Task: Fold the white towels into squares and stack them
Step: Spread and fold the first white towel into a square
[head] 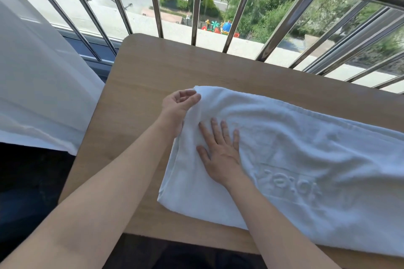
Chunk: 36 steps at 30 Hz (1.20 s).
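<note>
A large white towel [306, 148] with raised lettering lies spread across the wooden table [148, 67], running off the right edge of view. My left hand [177, 107] pinches the towel's far left corner, lifting that edge slightly. My right hand [218, 153] lies flat on the towel, fingers straight and spread, just right of the left hand. Only this one towel is in view.
A metal railing [196, 6] and window stand just beyond the table's far edge. A sheer white curtain [39, 76] hangs at the left beside the table. The table's front edge is near my body, with dark floor below.
</note>
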Available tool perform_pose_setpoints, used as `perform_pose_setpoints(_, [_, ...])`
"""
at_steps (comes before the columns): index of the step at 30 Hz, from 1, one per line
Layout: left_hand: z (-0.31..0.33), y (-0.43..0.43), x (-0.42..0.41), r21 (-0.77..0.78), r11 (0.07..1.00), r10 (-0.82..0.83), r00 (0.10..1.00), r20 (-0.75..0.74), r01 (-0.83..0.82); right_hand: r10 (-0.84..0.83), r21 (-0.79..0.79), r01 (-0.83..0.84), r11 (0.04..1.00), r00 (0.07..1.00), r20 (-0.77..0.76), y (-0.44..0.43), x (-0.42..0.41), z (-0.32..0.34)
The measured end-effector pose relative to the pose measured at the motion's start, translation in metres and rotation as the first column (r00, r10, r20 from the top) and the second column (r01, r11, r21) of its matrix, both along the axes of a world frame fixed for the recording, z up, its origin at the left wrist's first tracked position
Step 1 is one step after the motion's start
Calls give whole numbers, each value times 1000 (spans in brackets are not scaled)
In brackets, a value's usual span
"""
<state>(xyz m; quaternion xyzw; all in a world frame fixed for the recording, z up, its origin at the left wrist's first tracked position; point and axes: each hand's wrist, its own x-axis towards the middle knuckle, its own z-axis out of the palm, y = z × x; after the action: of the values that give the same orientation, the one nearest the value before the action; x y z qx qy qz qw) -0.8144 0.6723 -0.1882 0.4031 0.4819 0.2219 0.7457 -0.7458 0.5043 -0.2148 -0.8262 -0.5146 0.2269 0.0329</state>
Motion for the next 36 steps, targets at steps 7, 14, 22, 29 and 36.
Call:
perform_pose_setpoints(7, [-3, 43, 22, -167, 977, 165, 964, 209, -131, 1, 20, -2, 1000, 1000, 22, 2, -3, 0])
perform_pose_setpoints(14, [-26, 52, 17, -111, 989, 113, 988, 104, -102, -20, 2, 20, 1000, 997, 73, 20, -21, 0])
perform_pose_setpoints(22, [-24, 61, 39, 10, 1000, 19, 989, 144, -21, 40, -54, -33, 998, 992, 119, 31, -20, -5])
perform_pose_setpoints(29, [-34, 35, -21, 145, 987, -72, 997, -22, 74, -117, -44, 126, 991, 979, 167, 8, -17, -11])
perform_pose_setpoints(36, [-32, -62, -94, 191, 922, -269, 911, -314, 338, -106, -44, 111, 993, 989, 108, 8, -15, -12])
